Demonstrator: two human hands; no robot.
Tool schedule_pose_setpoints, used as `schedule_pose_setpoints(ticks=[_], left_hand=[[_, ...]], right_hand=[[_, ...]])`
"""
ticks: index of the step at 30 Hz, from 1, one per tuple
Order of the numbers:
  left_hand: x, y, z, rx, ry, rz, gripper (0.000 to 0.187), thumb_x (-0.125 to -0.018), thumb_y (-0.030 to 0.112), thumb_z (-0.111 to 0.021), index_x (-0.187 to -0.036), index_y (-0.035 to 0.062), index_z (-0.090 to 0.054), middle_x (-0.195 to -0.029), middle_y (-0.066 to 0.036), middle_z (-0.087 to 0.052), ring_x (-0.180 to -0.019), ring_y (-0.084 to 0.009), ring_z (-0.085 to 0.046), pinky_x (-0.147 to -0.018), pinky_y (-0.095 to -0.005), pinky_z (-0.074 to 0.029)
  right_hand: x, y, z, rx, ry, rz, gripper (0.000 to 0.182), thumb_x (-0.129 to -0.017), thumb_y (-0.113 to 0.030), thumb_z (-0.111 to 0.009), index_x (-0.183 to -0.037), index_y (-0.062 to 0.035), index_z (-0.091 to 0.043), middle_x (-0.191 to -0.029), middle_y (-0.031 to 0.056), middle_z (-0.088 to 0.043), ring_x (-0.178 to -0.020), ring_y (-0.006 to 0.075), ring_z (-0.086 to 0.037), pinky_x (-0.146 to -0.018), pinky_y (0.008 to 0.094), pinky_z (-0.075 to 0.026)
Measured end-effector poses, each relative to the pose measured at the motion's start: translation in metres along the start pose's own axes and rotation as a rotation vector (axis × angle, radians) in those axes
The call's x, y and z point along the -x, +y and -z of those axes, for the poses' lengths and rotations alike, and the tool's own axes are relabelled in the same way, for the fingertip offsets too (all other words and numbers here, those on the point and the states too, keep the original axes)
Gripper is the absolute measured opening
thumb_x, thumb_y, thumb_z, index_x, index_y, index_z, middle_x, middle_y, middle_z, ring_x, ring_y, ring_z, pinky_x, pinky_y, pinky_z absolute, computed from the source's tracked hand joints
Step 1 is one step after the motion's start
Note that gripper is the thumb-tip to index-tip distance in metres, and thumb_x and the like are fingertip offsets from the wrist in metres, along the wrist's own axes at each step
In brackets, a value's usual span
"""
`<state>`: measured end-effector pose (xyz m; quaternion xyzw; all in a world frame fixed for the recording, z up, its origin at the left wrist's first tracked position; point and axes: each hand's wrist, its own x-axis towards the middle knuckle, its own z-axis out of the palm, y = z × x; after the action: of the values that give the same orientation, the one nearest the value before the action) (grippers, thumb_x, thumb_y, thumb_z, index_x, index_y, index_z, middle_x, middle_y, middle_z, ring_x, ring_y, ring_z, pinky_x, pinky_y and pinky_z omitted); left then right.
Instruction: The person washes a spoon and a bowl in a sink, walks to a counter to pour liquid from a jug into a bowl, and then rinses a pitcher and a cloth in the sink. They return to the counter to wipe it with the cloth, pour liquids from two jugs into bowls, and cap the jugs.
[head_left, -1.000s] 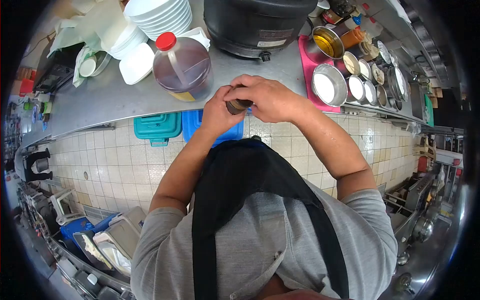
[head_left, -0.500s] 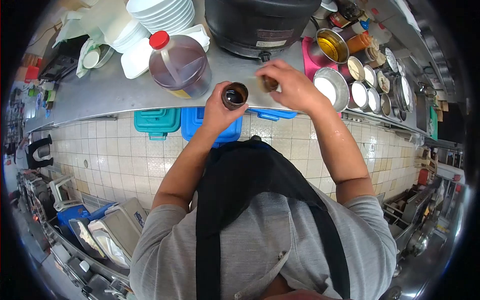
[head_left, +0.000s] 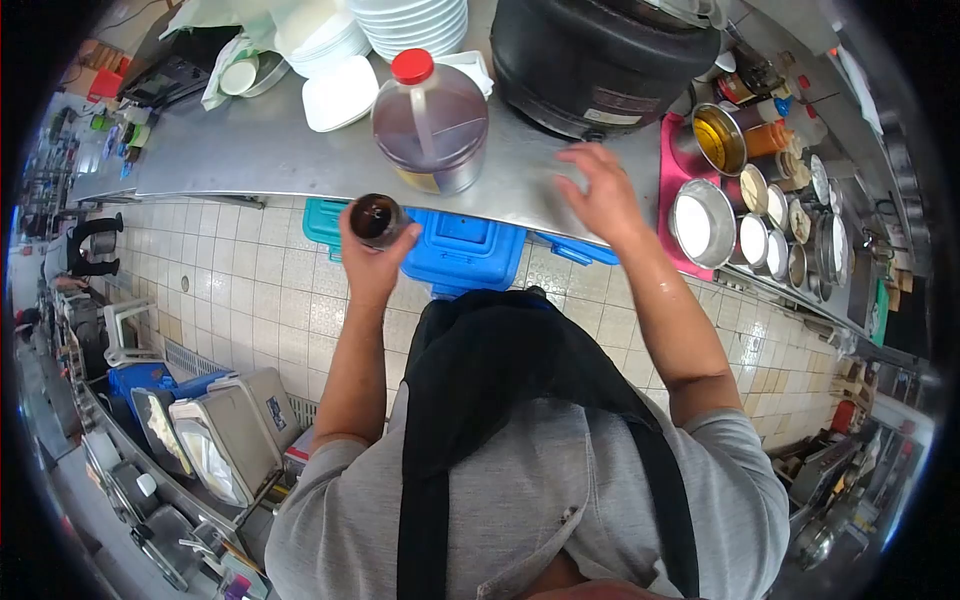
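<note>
My left hand (head_left: 370, 265) is wrapped round a small dark jar (head_left: 385, 232), its open mouth facing up. Dark liquid shows inside it, and it is held out in front of the counter's edge. My right hand (head_left: 606, 200) hovers over the steel counter (head_left: 530, 180), fingers apart and nothing visible in them. Between the two hands, farther back, stands a large clear jug (head_left: 440, 130) with a red cap (head_left: 412, 67) and reddish-brown liquid. A big black round cooker (head_left: 590, 70) is just beyond my right hand.
White plates (head_left: 415, 25) are stacked at the back, beside a square white dish (head_left: 340, 95). To the right, a steel bowl (head_left: 715, 245) and several containers stand by a pink mat (head_left: 672, 165). Blue lidded bins (head_left: 465, 250) sit under the counter. Another person (head_left: 80, 250) is far left.
My left hand has moved left with the jar, away from my right hand. The blurred brownish thing in my right hand is gone from it, and those fingers have spread. The view has shifted.
</note>
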<state>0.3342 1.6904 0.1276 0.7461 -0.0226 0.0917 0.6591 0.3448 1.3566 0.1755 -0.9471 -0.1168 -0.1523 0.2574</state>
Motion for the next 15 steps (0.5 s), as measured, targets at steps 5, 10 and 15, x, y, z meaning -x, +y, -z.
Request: schedule_pose_setpoints(ticks=[5,10,15], left_hand=[[-0.041,-0.002,0.036,0.002,0.137,-0.027,0.063,-0.07,0.011,-0.086,-0.118,-0.0019,-0.048,-0.107,-0.01,-0.06,-0.095,-0.0167,-0.06,-0.086,-0.0299,-0.05],[-0.076,-0.023,0.027,0.036,0.104,-0.033,0.056,-0.072,0.008,-0.084,-0.115,-0.0011,-0.049,-0.104,-0.01,-0.061,-0.09,-0.0164,-0.062,-0.081,-0.0285,-0.051],[-0.089,-0.038,-0.016,0.136,-0.009,0.043,0.062,-0.071,0.008,-0.085,-0.118,-0.0012,-0.046,-0.105,-0.01,-0.061,-0.094,-0.0167,-0.061,-0.084,-0.0299,-0.052]], right_hand=[[-0.063,-0.126,-0.043,-0.494,0.098,0.033,0.035,-0.086,-0.018,-0.072,-0.115,-0.0042,-0.059,-0.108,0.0121,-0.065,-0.099,0.023,-0.063,-0.086,0.0339,-0.051],[-0.097,-0.122,-0.085,-0.877,0.142,-0.377,0.025,-0.09,-0.02,-0.069,-0.102,-0.0032,-0.057,-0.09,0.0096,-0.066,-0.082,0.0123,-0.061,-0.074,0.0306,-0.052],[-0.074,-0.112,-0.045,-0.574,0.295,-0.318,0.024,-0.093,-0.026,-0.065,-0.095,-0.0032,-0.058,-0.079,0.0085,-0.064,-0.073,0.0127,-0.059,-0.068,0.0307,-0.049]])
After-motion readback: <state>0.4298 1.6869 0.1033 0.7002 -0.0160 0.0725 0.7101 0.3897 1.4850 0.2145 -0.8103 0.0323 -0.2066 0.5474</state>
